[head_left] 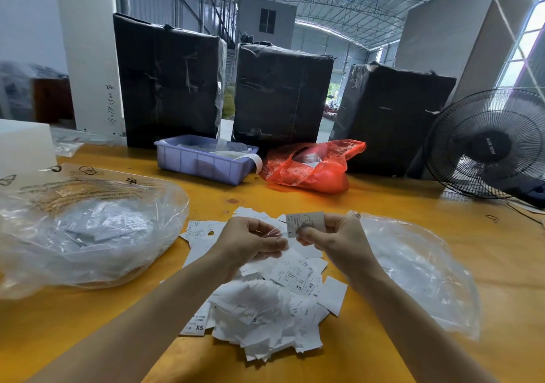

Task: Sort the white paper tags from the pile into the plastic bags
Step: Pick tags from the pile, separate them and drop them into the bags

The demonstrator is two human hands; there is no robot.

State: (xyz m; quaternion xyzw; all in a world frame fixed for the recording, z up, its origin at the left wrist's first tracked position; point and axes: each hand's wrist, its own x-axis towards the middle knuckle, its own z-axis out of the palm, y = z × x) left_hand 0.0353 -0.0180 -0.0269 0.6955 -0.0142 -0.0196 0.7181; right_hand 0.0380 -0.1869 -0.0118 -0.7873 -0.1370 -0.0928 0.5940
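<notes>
A pile of white paper tags lies on the yellow table in front of me, some printed XS. Above the pile, my right hand pinches one white tag between thumb and fingers. My left hand is curled beside it and holds a small clear plastic bag by its edge, touching the tag. A large clear plastic bag with white tags inside sits at the left. Another clear plastic bag lies flat at the right.
A lilac plastic bin and a red plastic bag stand at the back of the table. Three black wrapped bales rise behind them. A black fan stands at the right edge, a white box at the far left.
</notes>
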